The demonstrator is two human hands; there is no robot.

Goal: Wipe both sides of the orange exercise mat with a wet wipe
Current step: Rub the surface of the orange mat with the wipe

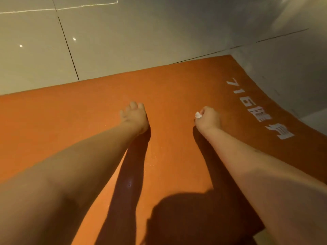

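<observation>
On the tiled floor [35,59] the orange exercise mat [168,82] lies spread. The left hand [134,115] seems to rest on it, fingers loosely curled and empty. The right hand [208,118] clenches the wet wipe [197,114]. Balled so tightly, the wipe would likely clean only a narrow stripe and miss patches near the white lettering [256,106].

The orange mat [88,121] lay flat on the tiled floor [123,41]. Its surface was open to the left of the left hand [134,115] and in the gap between that hand and the right hand [208,118], whose grip was closed round a wet wipe [197,114]. Beyond both hands a band of open mat ran to the far edge, then open tiles. The two forearms crossed the near mat and barred any sideways sweep there. The white lettering [256,110] at the right was flat print.
</observation>
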